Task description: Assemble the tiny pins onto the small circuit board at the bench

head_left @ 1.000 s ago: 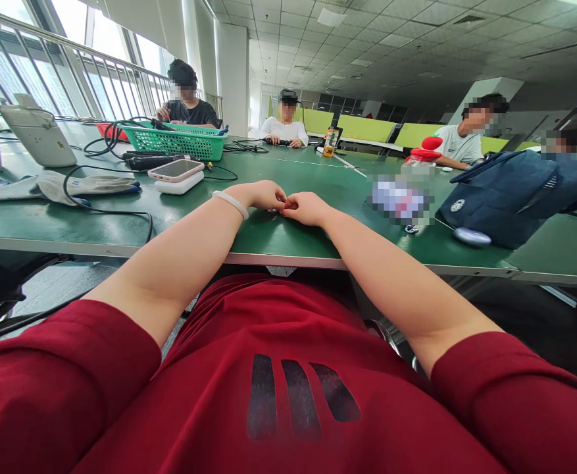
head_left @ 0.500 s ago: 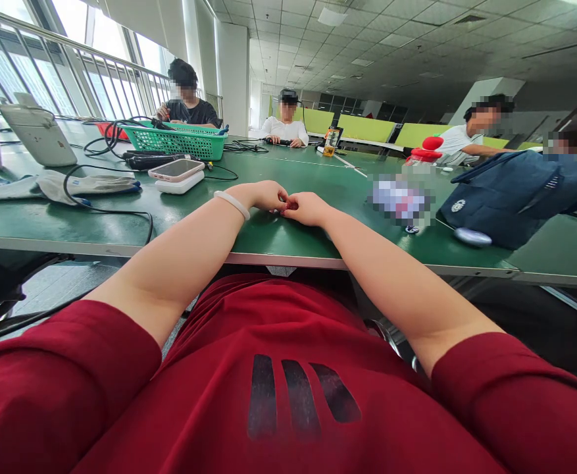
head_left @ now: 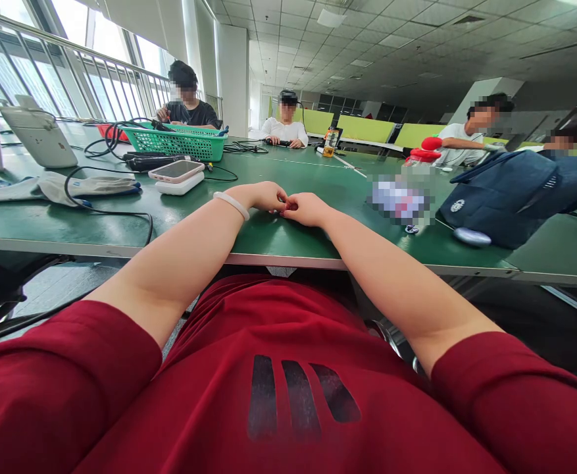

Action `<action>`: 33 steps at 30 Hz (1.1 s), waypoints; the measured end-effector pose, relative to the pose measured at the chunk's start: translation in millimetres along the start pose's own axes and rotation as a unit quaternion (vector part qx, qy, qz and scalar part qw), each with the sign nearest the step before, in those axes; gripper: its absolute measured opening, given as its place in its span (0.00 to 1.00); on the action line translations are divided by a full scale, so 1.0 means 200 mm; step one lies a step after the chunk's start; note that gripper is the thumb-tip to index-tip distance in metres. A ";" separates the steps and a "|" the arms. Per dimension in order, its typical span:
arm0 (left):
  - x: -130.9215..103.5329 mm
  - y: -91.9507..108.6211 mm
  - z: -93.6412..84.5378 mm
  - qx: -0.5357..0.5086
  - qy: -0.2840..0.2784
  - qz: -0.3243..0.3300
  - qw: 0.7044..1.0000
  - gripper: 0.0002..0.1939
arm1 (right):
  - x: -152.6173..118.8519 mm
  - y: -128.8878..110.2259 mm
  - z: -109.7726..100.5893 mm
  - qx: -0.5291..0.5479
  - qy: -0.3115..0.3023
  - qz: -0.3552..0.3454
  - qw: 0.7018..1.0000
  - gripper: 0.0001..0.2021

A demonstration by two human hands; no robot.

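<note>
Just above the green table (head_left: pixel 318 245), near its front edge, my two hands meet. Between their fingertips is a small dark red object (head_left: pixel 291 207), mostly covered, so its kind does not show. My left hand (head_left: pixel 265 195), with a white band on the wrist, pinches it from the left. From the right my right hand (head_left: pixel 310 209) has thumb and fingers closed on the same object. To the left of my hands lies a phone (head_left: pixel 178 170) on top of a white case (head_left: pixel 180 184).
A green basket (head_left: pixel 177 141) with cables, grey gloves (head_left: pixel 66 188) and a black cable are on the left. On the right stand a dark blue bag (head_left: pixel 510 194), a blurred pale pack (head_left: pixel 399 197) and a red-lidded jar (head_left: pixel 422 157). Several people sit around the table.
My hands stay in the same place, fingers barely shifting on the red object. At the right, the person in white has drawn an arm back from over the blue bag.
</note>
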State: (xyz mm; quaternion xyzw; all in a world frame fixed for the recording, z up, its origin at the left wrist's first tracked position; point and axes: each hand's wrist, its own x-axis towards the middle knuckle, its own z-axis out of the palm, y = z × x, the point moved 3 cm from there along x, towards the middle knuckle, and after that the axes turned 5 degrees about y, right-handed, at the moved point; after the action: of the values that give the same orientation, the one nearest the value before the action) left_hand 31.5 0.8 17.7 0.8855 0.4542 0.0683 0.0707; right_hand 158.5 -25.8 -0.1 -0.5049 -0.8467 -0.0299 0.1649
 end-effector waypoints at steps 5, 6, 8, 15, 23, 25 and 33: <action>0.00 -0.01 0.00 -0.012 -0.003 -0.002 1.000 0.23 | 0.01 0.01 0.01 0.005 0.000 0.000 1.000 0.12; 0.00 -0.01 0.00 -0.014 -0.003 0.000 1.000 0.23 | 0.01 0.01 0.01 0.006 0.000 -0.001 1.000 0.12; 0.00 -0.01 0.01 -0.014 -0.005 0.002 1.000 0.23 | 0.01 0.02 0.01 0.008 0.002 -0.001 1.000 0.12; 0.01 -0.04 0.01 -0.044 -0.009 0.000 0.999 0.23 | 0.01 0.01 0.00 0.017 0.001 0.016 1.000 0.09; 0.00 -0.03 0.01 -0.081 -0.002 -0.017 0.997 0.26 | 0.02 0.07 -0.01 0.026 0.014 0.064 0.997 0.09; 0.00 -0.03 0.01 -0.078 -0.004 -0.013 0.997 0.26 | 0.02 0.08 -0.02 0.032 0.012 0.074 0.997 0.09; 0.02 -0.06 0.01 -0.078 0.008 -0.007 0.997 0.25 | 0.02 0.10 0.00 0.058 -0.001 0.084 0.995 0.08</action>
State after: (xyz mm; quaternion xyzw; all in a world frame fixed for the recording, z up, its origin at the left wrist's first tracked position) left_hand 24.2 10.4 14.1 0.8734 0.4544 0.1101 0.1364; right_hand 175.0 -13.2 -1.0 -0.5640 -0.8018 0.0339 0.1946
